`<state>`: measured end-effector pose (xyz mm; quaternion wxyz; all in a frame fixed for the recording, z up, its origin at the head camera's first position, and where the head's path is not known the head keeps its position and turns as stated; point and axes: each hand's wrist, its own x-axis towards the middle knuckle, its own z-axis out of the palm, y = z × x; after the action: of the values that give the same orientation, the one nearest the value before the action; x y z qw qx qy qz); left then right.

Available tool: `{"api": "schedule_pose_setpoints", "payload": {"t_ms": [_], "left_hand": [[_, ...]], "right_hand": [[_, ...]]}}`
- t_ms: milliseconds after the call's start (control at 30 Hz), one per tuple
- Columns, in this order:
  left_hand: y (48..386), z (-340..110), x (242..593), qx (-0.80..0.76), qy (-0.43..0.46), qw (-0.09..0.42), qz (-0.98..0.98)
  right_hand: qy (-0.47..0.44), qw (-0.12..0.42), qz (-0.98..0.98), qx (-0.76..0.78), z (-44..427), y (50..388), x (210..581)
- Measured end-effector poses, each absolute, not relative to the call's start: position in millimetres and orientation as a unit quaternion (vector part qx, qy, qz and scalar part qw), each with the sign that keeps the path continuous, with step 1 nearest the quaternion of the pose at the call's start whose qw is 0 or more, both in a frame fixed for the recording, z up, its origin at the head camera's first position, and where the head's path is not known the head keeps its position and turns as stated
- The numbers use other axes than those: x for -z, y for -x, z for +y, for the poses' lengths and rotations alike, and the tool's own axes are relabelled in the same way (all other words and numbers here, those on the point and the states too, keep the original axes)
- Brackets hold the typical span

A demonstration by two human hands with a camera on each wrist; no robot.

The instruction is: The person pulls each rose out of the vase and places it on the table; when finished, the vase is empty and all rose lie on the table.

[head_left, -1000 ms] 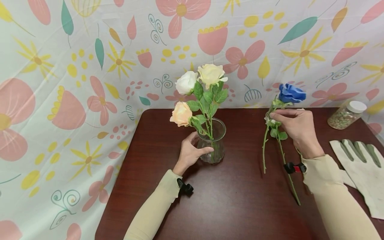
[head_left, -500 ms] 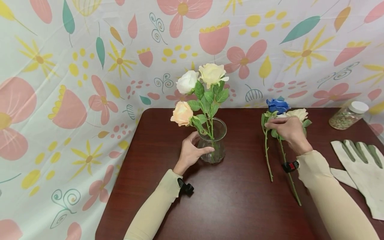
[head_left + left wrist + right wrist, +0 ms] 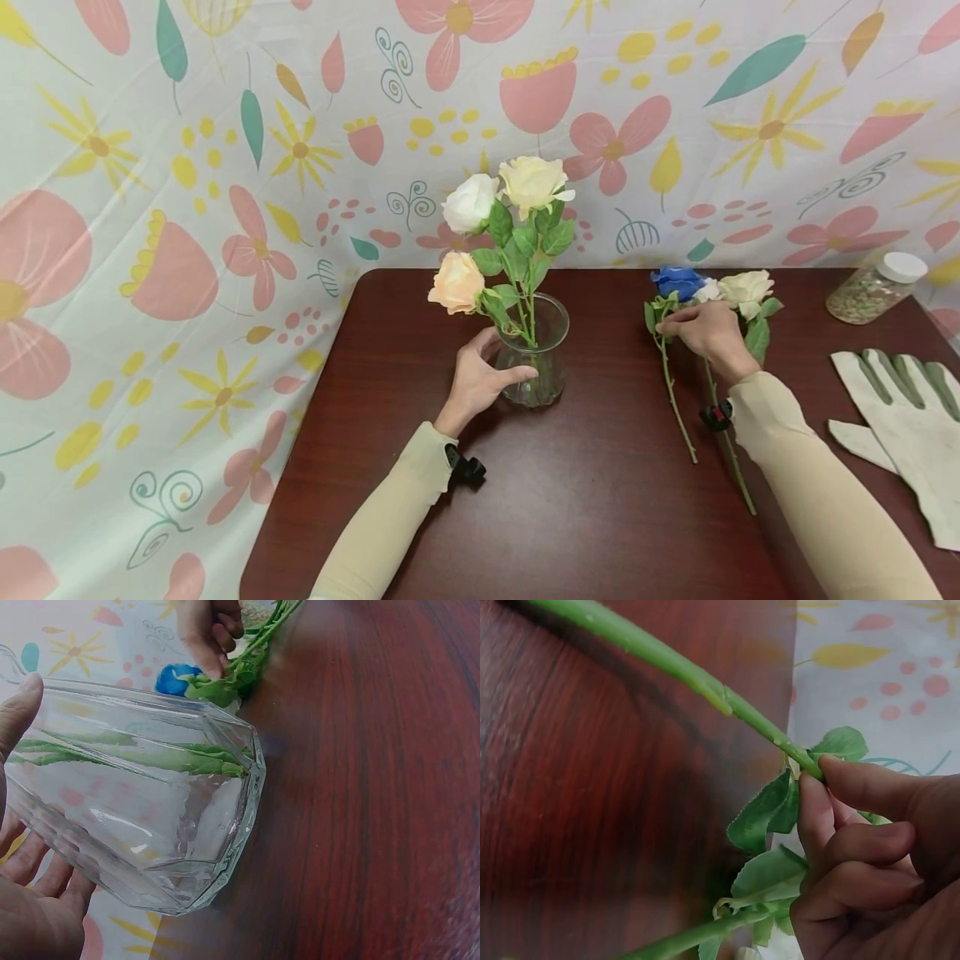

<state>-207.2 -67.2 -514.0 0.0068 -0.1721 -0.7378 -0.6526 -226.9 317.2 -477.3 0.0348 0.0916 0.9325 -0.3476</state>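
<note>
My left hand [image 3: 480, 373] grips the side of a clear glass vase [image 3: 551, 371], thumb in front and fingers behind. The vase stands upright and holds a white rose [image 3: 470, 204], a cream rose [image 3: 534, 183] and a peach rose [image 3: 456, 283]; their stem ends show through the glass in the left wrist view. To the right, my right hand [image 3: 712, 335] pinches the green stem [image 3: 667, 660] of a blue rose [image 3: 677, 283] between thumb and index finger. Beneath that hand lies another stem [image 3: 738, 479], beside a white bloom [image 3: 707, 290] and a cream rose [image 3: 746, 292].
A jar with a white lid [image 3: 873, 290] stands at the table's back right. Nearer, a pair of white and green gloves [image 3: 907, 433] lies flat along the right side. Flower-printed cloth [image 3: 300, 83] hangs behind and left of the dark wooden table [image 3: 555, 508].
My right hand has lowered the blue rose and moved it left, uncovering the white and cream blooms. The left hand keeps its hold on the vase in the same place.
</note>
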Motion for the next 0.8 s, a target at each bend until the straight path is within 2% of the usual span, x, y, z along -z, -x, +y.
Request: {"api": "schedule_pose_setpoints", "payload": {"t_ms": [367, 800], "left_hand": [[207.9, -66.9, 513.7, 0.653, 0.176, 0.007, -0.737], [207.0, -67.5, 513.8, 0.655, 0.178, 0.009, -0.734]], "right_hand": [[-0.077, 0.055, 0.942, 0.321, 321.9, 233.9, 488.8], [-0.110, 0.073, 0.938, 0.320, 319.5, 233.7, 490.1]]}}
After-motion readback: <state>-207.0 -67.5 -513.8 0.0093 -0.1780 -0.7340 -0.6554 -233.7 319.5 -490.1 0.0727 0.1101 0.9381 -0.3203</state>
